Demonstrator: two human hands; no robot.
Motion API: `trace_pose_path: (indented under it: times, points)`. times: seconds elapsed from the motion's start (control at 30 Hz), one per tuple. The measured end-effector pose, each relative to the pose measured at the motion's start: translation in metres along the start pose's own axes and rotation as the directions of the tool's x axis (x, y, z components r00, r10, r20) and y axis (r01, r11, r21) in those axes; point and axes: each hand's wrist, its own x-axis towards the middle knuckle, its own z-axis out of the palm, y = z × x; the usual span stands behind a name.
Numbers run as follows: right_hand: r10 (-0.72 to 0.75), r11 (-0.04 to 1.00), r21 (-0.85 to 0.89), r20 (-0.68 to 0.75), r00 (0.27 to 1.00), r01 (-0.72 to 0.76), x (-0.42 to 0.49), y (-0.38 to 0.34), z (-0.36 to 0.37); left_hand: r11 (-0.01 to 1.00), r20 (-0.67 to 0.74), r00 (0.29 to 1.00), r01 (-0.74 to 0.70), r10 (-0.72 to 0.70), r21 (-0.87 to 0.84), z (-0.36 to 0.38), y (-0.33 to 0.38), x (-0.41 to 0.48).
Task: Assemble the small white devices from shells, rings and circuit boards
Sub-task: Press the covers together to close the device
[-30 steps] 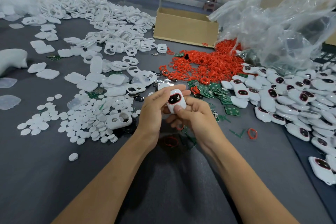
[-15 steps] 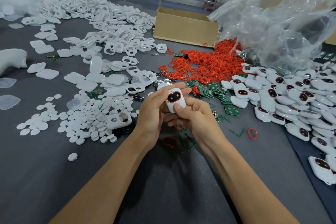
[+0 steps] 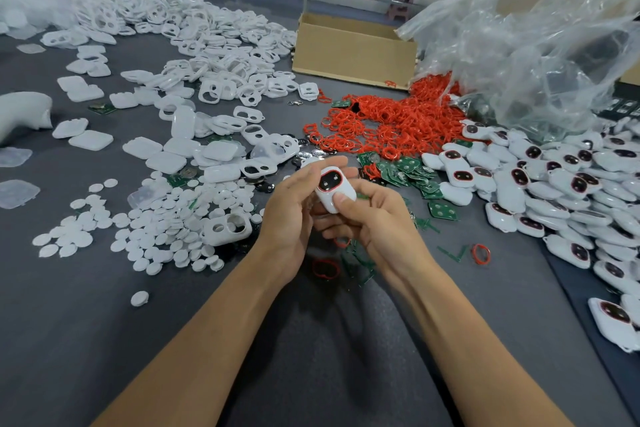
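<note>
1. While the left grip (image 3: 294, 204) curls round the left and upper edge of the device (image 3: 334, 189), a judged risk applies: uneven squeeze from this side could leave the seam open along one edge.
2. The device is held above the surface (image 3: 311, 340), front face up, between both grips. If the red ring around its dark window is pinched out of place, the halves would probably not seat flush.
3. The right grip (image 3: 374, 218) holds the lower right of the device, thumb pressed flat on the white front. Excess thumb force could slide the smooth shell out of both grips.
4. Left of the device: white discs (image 3: 166, 218), flat, round and matte, in a loose scatter.
5. Left of and beyond the device: white plastic shells (image 3: 207, 45), rounded rectangles, many with two cut-outs.
6. Beyond and right of the device: red rings (image 3: 391, 125), thin, apparently flexible, heaped.
7. Just right of the device: green circuit boards (image 3: 415, 173), flat and angular.
8. Far right of the device: finished devices (image 3: 571, 184), glossy white, dark windows rimmed in red.
</note>
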Motion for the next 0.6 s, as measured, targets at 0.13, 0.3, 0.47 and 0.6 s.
trace_pose_path:
  times: [0.13, 0.3, 0.47, 0.6]
  points:
    - [-0.071, 0.997, -0.013, -0.156, 0.985, 0.07, 0.001, -0.003, -0.002, 0.995, -0.093, 0.991, -0.089, 0.093, 0.054, -0.003, -0.004, 0.003]
    - [-0.432, 0.747, -0.643, -0.271, 0.861, 0.172, 0.001, 0.001, -0.01, 0.98, -0.183, 0.974, -0.102, 0.134, 0.173, 0.002, -0.01, 0.005]
    - [-0.661, 0.426, -0.848, -0.053, 0.748, 0.316, -0.001, 0.001, -0.005, 0.964, -0.393, 0.884, -0.199, 0.254, 0.177, -0.005, -0.005, 0.006]
    - [-0.447, 0.304, -0.884, 0.196, 0.873, 0.354, -0.001, 0.01, 0.002, 0.953, -0.46, 0.837, -0.226, 0.296, 0.202, -0.006, -0.003, 0.005]
